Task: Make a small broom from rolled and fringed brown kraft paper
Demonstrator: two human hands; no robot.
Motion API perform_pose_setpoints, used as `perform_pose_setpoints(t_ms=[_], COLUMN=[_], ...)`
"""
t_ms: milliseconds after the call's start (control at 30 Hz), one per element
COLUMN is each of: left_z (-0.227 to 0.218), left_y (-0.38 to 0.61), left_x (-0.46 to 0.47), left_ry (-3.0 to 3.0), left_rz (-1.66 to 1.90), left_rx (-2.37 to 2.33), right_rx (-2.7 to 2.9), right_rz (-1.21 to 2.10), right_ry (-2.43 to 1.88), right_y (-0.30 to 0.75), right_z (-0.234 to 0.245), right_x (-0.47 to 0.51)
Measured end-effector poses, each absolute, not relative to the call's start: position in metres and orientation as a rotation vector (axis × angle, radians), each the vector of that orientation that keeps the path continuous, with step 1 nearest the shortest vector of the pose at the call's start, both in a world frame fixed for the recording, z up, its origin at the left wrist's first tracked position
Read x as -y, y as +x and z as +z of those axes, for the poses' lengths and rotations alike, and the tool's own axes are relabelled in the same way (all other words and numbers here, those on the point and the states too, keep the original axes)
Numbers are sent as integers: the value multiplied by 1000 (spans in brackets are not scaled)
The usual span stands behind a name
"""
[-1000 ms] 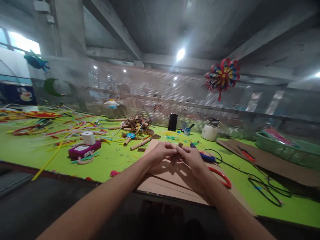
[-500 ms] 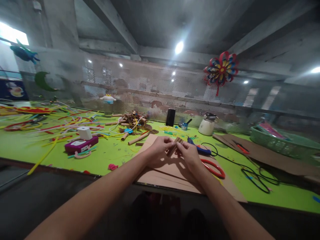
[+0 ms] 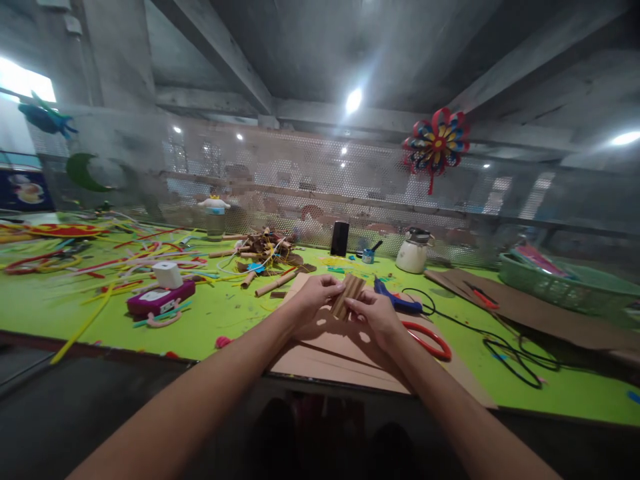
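Both my hands meet over a flat cardboard sheet (image 3: pixel 345 363) at the table's near edge. Between them is a small piece of ribbed corrugated cardboard (image 3: pixel 348 295), tilted upright. My left hand (image 3: pixel 315 298) pinches its left side with closed fingers. My right hand (image 3: pixel 374 315) grips its lower right edge, fingers curled. A blue glue gun (image 3: pixel 395 298) lies just beyond my right hand, and red-handled scissors (image 3: pixel 427 340) lie beside my right wrist.
The green table (image 3: pixel 225 313) holds scattered coloured strips at left, a purple box with a white tape roll (image 3: pixel 161 293), a pile of cardboard rolls (image 3: pixel 265 257), a black phone (image 3: pixel 339 238), a white jar (image 3: pixel 413 251), black cable (image 3: pixel 520 360), cardboard sheets and a green basket (image 3: pixel 565 283) at right.
The corrugated piece has been turned and raised so its ribbed face shows more. My hands have shifted slightly left and up with it.
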State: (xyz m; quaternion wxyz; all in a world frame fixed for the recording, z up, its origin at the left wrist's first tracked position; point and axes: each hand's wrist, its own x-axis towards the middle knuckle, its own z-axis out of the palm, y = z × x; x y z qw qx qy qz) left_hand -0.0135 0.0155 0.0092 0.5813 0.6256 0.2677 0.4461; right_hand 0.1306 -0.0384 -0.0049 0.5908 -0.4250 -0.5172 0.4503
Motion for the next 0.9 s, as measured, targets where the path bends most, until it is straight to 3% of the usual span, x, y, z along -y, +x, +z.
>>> perform_pose_setpoints(t_ms=[333,567,900], left_z=[10,9,9], left_y=[-12,-9,-12], left_x=[-13,-7,-15], left_ry=[1563,1549,1587], left_rz=[1115,927,1093], left_rx=[-755,-636,-775], right_rx=[1145,1238,1228], right_rz=[1084,1061,857], right_ry=[-1060,-1036,-1087], right_y=[131,132,132], right_z=[-3,-4,-1], right_x=[42,43,44])
